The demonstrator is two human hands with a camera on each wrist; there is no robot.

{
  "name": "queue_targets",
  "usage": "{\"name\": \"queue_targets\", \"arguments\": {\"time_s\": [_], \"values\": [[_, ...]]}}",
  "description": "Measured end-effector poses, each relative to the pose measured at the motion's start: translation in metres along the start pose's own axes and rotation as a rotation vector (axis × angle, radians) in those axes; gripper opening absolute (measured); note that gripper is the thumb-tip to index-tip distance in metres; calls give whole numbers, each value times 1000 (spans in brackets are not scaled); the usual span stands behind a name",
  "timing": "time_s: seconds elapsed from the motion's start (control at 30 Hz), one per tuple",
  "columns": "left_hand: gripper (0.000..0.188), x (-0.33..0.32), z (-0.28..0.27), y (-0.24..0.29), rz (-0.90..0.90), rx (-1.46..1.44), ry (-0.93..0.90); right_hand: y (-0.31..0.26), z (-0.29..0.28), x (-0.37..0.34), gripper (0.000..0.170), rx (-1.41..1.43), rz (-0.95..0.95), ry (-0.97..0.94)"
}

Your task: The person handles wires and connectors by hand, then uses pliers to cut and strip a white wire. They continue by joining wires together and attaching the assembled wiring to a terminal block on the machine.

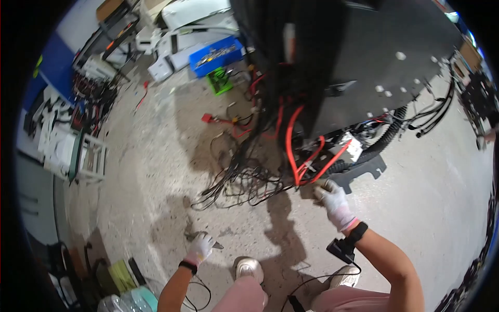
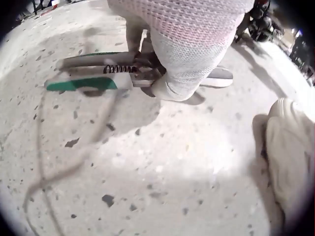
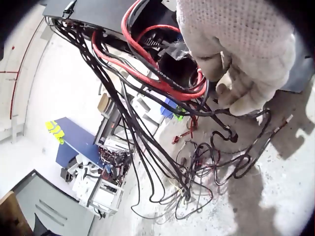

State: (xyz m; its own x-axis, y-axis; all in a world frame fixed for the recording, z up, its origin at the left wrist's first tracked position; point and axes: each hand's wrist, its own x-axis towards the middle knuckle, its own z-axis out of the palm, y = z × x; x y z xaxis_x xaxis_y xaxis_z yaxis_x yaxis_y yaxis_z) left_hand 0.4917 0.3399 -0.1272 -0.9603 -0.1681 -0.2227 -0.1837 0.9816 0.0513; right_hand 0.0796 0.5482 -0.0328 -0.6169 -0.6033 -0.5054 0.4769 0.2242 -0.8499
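Observation:
In the head view my left hand, in a white knit glove, is low over the floor. It grips pruning shears around the middle, near the pivot; the green-and-grey handles and coil spring show on one side, the blade on the other. My gloved right hand is at the lower edge of the large dark machine. Its curled fingers and thumb pinch thick cables where red cables and black ones come together. The palm side and the cable ends within the fingers are hidden.
A tangle of thin black wires lies on the floor left of the right hand. Beyond it are a red connector, a green frame and a blue box of small parts. A white stool stands at left. My shoes are below.

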Motion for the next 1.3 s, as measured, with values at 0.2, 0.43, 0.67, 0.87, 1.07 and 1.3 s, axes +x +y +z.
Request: {"name": "queue_targets", "arguments": {"time_s": [0.2, 0.43, 0.67, 0.87, 1.07, 1.3], "values": [[25, 95, -151, 92, -353, -906, 55, 32, -2, -66, 64, -782, -216, -587], [36, 202, -180, 201, -243, -1493, -83, 30, -21, -106, 69, -183, 58, -598], [27, 276, -141, 183, -642, -2155, 236, 9, -56, -97, 38, 60, 299, -397], [18, 302, -135, 177, -747, -2307, 662, -35, -51, -91, 31, -197, 362, -465], [15, 313, -138, 151, -676, -2499, 764, -44, -39, -84, 27, 120, 487, -490], [12, 303, -131, 145, -393, -2386, 628, -53, -34, -80, 31, 102, 508, -444]]}}
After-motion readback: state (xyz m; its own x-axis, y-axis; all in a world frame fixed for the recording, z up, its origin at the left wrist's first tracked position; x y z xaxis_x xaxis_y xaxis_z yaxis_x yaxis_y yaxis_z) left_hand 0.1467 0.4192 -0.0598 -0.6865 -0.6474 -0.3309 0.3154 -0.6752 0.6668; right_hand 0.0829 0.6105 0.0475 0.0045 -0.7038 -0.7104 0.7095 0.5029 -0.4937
